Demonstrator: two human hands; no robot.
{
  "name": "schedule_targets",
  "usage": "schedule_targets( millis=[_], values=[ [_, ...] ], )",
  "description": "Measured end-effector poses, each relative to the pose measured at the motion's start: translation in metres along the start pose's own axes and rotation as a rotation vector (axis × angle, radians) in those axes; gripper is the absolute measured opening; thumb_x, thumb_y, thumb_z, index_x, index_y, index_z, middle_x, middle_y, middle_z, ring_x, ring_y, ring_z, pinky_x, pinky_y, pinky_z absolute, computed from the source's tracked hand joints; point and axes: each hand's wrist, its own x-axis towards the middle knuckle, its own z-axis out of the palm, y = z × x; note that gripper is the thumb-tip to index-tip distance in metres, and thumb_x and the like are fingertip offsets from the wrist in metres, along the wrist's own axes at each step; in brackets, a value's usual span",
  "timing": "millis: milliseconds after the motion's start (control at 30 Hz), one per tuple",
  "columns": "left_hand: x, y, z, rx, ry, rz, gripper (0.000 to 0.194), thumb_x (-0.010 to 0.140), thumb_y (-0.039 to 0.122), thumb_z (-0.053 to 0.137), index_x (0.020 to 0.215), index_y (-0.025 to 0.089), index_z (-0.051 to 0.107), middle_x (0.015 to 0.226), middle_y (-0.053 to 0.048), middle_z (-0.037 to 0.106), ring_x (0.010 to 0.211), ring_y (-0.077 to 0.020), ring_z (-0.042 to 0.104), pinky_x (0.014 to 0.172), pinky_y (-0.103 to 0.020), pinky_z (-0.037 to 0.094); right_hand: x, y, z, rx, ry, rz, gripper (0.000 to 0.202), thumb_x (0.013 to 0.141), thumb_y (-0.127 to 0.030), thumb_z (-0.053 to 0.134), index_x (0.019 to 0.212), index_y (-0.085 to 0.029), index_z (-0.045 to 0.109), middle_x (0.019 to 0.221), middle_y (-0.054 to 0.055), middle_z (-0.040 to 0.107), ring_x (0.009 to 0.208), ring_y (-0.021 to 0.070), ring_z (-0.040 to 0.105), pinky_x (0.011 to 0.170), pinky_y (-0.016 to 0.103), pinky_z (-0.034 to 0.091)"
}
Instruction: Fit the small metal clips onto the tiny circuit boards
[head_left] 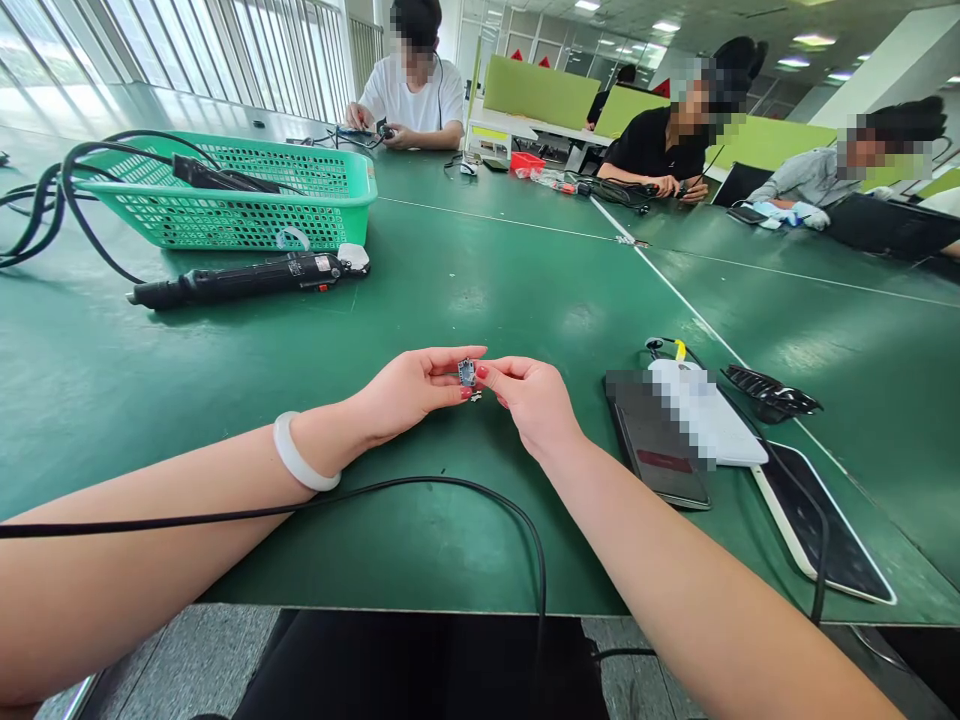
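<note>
Left hand (409, 390) and right hand (532, 395) meet in the air over the bench, a little way in from its near edge. The left has its thumb and fingers closed round a small grey-blue, box-like part (466, 372); the right pinches in at that part's right side, thumb and finger nearly together. A tiny silvery piece (475, 396) shows just below, by the left thumb; whether it is joined to the part cannot be told.

The work looks to be mid-handling: the part is gripped and raised, not yet set down. Its details are too small to show whether anything is fitted or loose, so how much is left cannot be judged.

A thin black cable (420, 480) crosses the left forearm, below a smooth white bangle (300, 460), and drops over the near edge of the green-topped bench (420, 570). Toward that edge, right of the hands, lie a dark, flat rectangular device (660, 455) and a white-framed tablet-like device (825, 520).

Farther from the near edge, to the left, a black, pen-shaped power screwdriver (247, 282) lies unheld beside a mint-green perforated plastic basket (300, 228). Toward the far edge sits a person in a white T-shirt (412, 95).
</note>
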Motion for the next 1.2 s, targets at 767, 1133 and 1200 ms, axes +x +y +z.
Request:
schedule_targets(
  millis=[767, 1133, 1200],
  values=[
    [-0.0003, -0.0009, 0.0005, 0.287, 0.001, 0.062, 0.057, 0.076, 0.016, 0.063, 0.132, 0.014, 0.050, 0.121, -0.006, 0.065, 0.114, -0.0219, 0.059, 0.104, -0.038, 0.043, -0.0066, -0.0014, 0.0042, -0.415, 0.143, -0.215, 0.011, 0.070, -0.031, 0.069, 0.067, -0.022, 0.073, 0.076, 0.002, 0.070, 0.071, 0.0165, 0.062, 0.071, 0.032, 0.046],
    [-0.0035, 0.0044, 0.0048, 0.288, 0.057, 0.065, 0.049, 0.075, 0.025, 0.066, 0.123, 0.015, 0.060, 0.113, -0.005, 0.069, 0.106, -0.0222, 0.063, 0.101, -0.037, 0.046, -0.0084, -0.0009, 0.0081, -0.458, 0.131, -0.289, 0.013, 0.072, -0.031, 0.065, 0.064, -0.021, 0.066, 0.069, 0.000, 0.064, 0.062, 0.0136, 0.053, 0.065, 0.031, 0.044],
    [-0.0029, 0.0038, 0.0037, 0.269, 0.050, 0.082, 0.046, 0.074, 0.025, 0.067, 0.120, 0.017, 0.062, 0.110, -0.004, 0.070, 0.103, -0.0220, 0.065, 0.099, -0.037, 0.047, -0.0079, -0.0011, 0.0075, -0.396, 0.107, -0.254, 0.013, 0.071, -0.032, 0.066, 0.064, -0.021, 0.064, 0.068, 0.001, 0.064, 0.062, 0.0142, 0.055, 0.065, 0.031, 0.045]
  ],
)
